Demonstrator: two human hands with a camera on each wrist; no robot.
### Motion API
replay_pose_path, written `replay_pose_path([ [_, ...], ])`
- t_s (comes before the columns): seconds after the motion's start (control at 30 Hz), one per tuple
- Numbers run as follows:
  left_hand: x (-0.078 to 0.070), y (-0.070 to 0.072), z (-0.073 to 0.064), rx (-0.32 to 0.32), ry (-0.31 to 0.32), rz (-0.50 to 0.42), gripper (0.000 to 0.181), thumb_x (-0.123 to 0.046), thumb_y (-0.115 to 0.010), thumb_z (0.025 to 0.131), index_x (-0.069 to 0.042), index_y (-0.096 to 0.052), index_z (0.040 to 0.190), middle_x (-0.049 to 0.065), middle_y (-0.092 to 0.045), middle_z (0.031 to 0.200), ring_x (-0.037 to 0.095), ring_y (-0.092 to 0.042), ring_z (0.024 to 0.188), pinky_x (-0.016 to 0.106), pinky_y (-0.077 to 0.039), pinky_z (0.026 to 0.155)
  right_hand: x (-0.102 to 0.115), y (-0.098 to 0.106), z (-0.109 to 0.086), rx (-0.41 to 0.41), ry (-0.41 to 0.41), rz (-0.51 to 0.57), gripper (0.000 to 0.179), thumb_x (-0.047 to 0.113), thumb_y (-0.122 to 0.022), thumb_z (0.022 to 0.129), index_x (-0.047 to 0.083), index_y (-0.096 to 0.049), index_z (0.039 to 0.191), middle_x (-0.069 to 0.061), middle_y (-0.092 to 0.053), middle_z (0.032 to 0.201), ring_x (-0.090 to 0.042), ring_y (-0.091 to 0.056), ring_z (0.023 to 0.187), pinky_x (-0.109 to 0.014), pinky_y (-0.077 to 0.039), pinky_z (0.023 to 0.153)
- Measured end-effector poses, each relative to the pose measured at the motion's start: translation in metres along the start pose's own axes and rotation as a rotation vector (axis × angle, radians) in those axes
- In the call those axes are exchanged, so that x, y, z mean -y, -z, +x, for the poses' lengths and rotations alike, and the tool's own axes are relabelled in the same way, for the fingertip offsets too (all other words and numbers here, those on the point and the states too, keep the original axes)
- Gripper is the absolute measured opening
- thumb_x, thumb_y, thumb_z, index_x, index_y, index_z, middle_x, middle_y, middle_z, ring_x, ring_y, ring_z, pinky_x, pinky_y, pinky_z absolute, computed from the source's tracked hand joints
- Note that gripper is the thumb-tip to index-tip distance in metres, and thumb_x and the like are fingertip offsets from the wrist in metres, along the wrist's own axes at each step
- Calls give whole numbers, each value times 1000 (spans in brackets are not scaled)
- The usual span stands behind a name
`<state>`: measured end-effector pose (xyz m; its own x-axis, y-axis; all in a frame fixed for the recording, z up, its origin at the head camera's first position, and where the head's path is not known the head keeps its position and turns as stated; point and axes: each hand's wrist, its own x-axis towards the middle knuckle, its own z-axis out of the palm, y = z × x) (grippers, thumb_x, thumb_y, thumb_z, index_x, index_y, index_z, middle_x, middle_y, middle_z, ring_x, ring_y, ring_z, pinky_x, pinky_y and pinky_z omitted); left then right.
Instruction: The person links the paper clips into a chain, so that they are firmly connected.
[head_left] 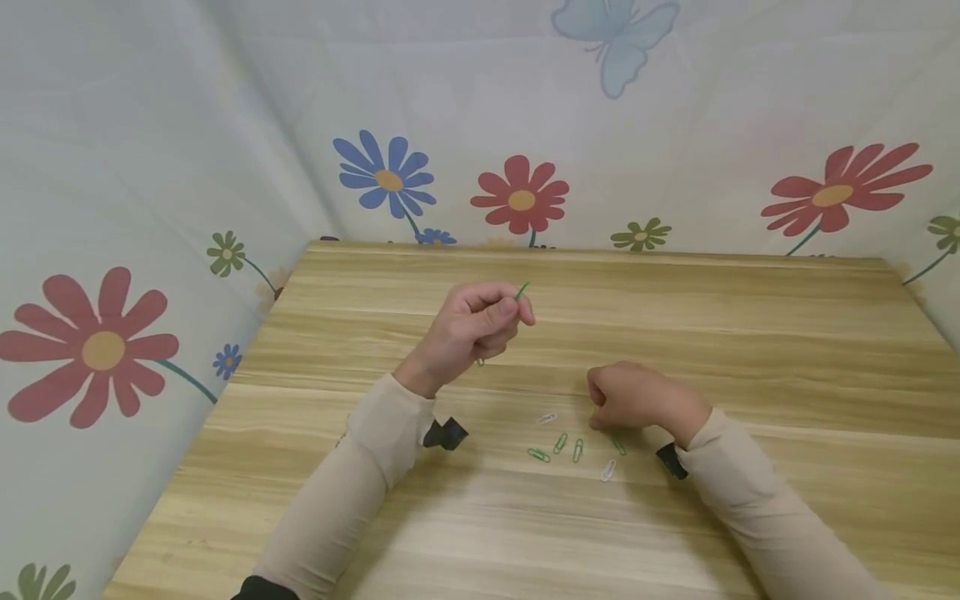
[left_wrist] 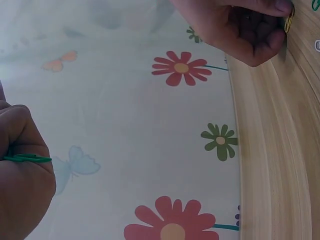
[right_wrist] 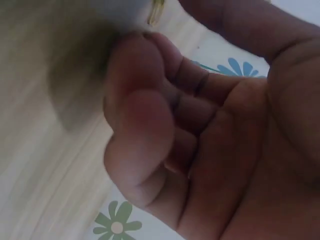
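My left hand (head_left: 476,323) is raised over the table, pinching a green paper clip (head_left: 522,290) between thumb and forefinger. The same clip (left_wrist: 30,158) shows in the left wrist view, part of it hidden by the fingers. Lower and to the right, my right hand (head_left: 641,397) is just above the tabletop with its fingers curled. It pinches a yellow paper clip (left_wrist: 289,20) between thumb and forefinger. Close by on the table lie several green paper clips (head_left: 577,451) and white paper clips (head_left: 608,471).
The wooden table (head_left: 787,350) meets a pale flowered cloth (head_left: 712,108) at its back and sides. Partly behind my left hand, another small clip (head_left: 481,362) shows.
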<state>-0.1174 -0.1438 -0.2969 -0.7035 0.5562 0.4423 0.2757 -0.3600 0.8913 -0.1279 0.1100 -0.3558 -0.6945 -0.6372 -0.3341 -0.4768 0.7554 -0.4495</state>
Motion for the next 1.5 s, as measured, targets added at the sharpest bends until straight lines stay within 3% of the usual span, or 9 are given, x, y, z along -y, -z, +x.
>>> replay_pose_path([
  [0.33,-2,2,1,5,-4,2,22,-37,-61,101,-19,-73,98,-1,-32,55,14,-22,42,27,-16,38,0,-5,2,-7,37,5,23,6,-69,76,14,-49,81,2,-45,68,-15,-44,61,-29,-34,55],
  [0.5,-1,1,0,12,7,-2,22,-37,-61,101,-19,-73,98,-1,-32,54,14,-22,43,27,-16,38,-2,-8,6,-7,107,60,26,2,-70,77,14,-48,85,3,-44,70,-14,-44,62,-28,-34,56],
  [0.77,0,1,-2,9,24,6,24,-37,-60,101,-18,-73,97,-1,-32,54,14,-23,42,27,-16,38,0,-9,7,-24,231,125,23,-5,-63,81,15,-53,75,7,-46,68,-11,-46,64,-27,-37,59],
  [0.93,1,0,-1,7,38,16,22,-33,-59,103,-17,-72,97,-1,-32,55,14,-23,43,27,-17,39,0,2,3,-140,243,178,19,0,-66,88,14,-57,79,5,-50,72,-12,-48,67,-29,-40,60],
  [1.13,3,-3,1,-28,65,88,23,-22,-53,105,-10,-70,95,-2,-32,56,14,-23,43,25,-18,39,8,19,-9,-288,251,409,11,2,-61,98,7,-63,89,-1,-59,72,-18,-59,63,-34,-53,57],
  [1.33,2,-8,3,-59,47,213,40,-29,-56,104,9,-63,95,-1,-33,55,14,-25,43,26,-20,40,22,30,-22,-458,355,590,11,1,-57,102,2,-64,93,-7,-65,81,-23,-66,67,-36,-59,63],
  [1.5,2,-13,3,-67,35,334,33,-24,-56,103,5,-67,92,2,-38,57,17,-28,43,28,-23,40,33,33,-31,-590,428,704,14,0,-52,103,-3,-63,96,-10,-65,85,-23,-66,68,-32,-59,64],
])
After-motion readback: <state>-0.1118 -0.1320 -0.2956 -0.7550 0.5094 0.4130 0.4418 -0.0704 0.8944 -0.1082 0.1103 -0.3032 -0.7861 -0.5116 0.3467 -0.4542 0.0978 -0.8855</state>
